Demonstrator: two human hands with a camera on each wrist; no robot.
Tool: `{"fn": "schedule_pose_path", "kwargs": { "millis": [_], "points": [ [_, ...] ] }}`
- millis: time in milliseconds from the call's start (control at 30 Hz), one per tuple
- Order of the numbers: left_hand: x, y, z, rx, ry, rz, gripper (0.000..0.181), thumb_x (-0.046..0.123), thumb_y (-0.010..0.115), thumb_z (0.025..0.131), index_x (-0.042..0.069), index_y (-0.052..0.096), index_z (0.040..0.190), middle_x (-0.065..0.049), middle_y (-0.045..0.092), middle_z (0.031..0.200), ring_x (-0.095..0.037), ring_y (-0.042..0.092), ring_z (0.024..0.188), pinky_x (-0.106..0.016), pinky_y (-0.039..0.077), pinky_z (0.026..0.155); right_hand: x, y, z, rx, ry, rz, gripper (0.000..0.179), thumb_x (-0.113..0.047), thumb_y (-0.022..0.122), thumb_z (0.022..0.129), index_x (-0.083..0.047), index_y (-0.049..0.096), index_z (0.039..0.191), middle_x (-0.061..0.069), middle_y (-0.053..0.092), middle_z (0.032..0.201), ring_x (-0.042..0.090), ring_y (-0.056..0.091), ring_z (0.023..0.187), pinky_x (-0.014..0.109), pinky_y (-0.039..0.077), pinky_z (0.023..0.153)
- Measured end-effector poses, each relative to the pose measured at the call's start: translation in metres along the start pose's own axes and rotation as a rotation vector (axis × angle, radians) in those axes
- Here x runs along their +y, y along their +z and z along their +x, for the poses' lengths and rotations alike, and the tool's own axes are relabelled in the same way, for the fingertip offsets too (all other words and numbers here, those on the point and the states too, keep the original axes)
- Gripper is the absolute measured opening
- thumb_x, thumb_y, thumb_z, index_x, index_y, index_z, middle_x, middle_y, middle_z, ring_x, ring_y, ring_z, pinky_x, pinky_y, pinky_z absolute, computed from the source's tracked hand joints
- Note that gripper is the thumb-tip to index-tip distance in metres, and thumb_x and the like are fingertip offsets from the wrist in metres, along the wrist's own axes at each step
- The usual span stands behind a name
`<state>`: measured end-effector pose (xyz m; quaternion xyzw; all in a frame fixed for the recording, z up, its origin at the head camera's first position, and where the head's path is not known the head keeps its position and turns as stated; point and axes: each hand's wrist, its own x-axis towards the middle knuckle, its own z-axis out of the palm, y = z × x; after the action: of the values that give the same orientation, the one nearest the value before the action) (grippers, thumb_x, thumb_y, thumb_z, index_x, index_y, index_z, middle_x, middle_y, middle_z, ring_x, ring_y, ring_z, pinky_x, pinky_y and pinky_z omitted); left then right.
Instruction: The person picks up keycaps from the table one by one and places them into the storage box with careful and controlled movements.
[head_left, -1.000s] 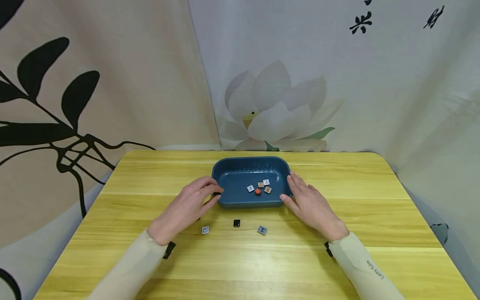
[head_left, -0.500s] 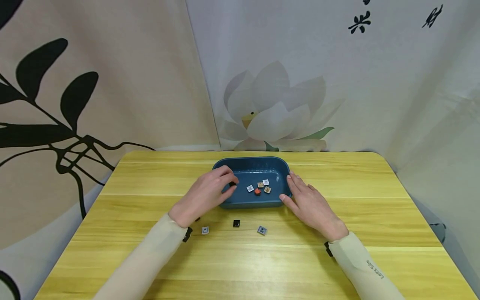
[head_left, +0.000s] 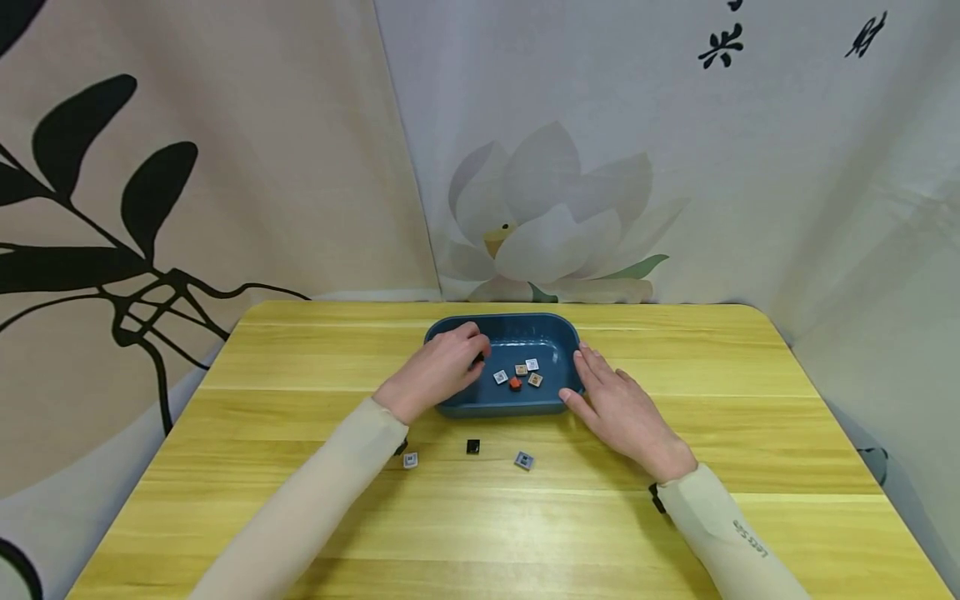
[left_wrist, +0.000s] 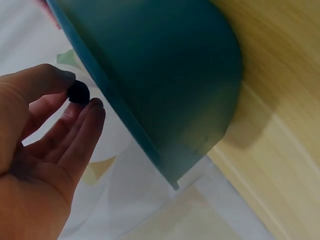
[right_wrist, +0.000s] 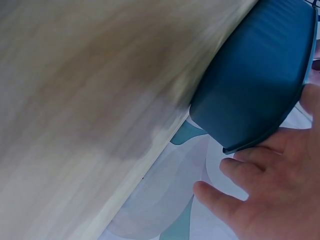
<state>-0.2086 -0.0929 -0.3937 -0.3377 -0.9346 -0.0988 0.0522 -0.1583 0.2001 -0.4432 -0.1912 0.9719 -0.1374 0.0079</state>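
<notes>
My left hand [head_left: 441, 367] reaches over the left side of a blue rectangular dish [head_left: 501, 408]. Between thumb and fingertips it pinches a small dark piece [left_wrist: 78, 92], held above the rim in the left wrist view. Its exact kind I cannot tell. My right hand [head_left: 626, 412] rests against the dish's right rim, fingers extended, the thumb over the near corner. Inside the dish lie several small square pieces, among them a white one [head_left: 500, 377], a tan one [head_left: 536, 380] and a red one [head_left: 515, 384].
On the wooden table [head_left: 600, 542], in front of the dish, lie a white square piece [head_left: 410, 460], a black one [head_left: 473, 447] and a grey-blue one [head_left: 523, 460]. A printed cloth [head_left: 337, 167] hangs behind the table's far edge.
My left hand has moved right and slightly away from me, from the dish's left edge to over its inside, still pinching the dark piece. The right hand has stayed put.
</notes>
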Motion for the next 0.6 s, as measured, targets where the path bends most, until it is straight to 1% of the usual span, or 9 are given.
{"fn": "schedule_pose_path", "kwargs": {
  "millis": [167,267,500,600],
  "points": [
    [-0.002,0.008,0.011,-0.058,-0.006,0.01,0.015,0.01,0.075,0.095,0.006,0.076,0.109,-0.008,0.066,0.102,-0.017,0.065,0.084,-0.028,0.058,0.076,0.0,0.0,0.0,-0.005,0.002,0.006,0.083,-0.061,0.035,0.108,0.002,0.026,0.161,0.016,0.018,0.171,0.035,0.022,0.156,0.062,0.029,0.119],
    [-0.003,0.011,0.016,-0.101,-0.029,0.021,0.015,0.011,0.076,0.095,0.007,0.078,0.109,-0.008,0.068,0.102,-0.019,0.066,0.085,-0.03,0.059,0.076,0.0,-0.001,0.0,-0.008,0.0,0.007,0.083,-0.061,0.035,0.108,0.002,0.026,0.162,0.016,0.018,0.171,0.035,0.021,0.156,0.061,0.028,0.119],
    [-0.006,0.016,0.028,-0.186,-0.067,0.016,0.018,0.013,0.075,0.096,0.008,0.078,0.114,-0.008,0.071,0.109,-0.02,0.067,0.093,-0.032,0.058,0.086,0.0,-0.001,0.0,-0.009,0.002,-0.001,0.083,-0.061,0.035,0.108,0.002,0.026,0.162,0.016,0.018,0.171,0.035,0.021,0.156,0.061,0.029,0.119],
    [-0.008,0.02,0.033,-0.21,-0.072,0.017,0.016,0.011,0.073,0.097,0.008,0.078,0.113,-0.009,0.072,0.109,-0.021,0.067,0.094,-0.033,0.058,0.087,0.0,-0.001,0.0,-0.009,0.001,0.002,0.084,-0.062,0.035,0.108,0.002,0.026,0.161,0.016,0.018,0.171,0.035,0.021,0.156,0.061,0.029,0.119]
  ]
}}
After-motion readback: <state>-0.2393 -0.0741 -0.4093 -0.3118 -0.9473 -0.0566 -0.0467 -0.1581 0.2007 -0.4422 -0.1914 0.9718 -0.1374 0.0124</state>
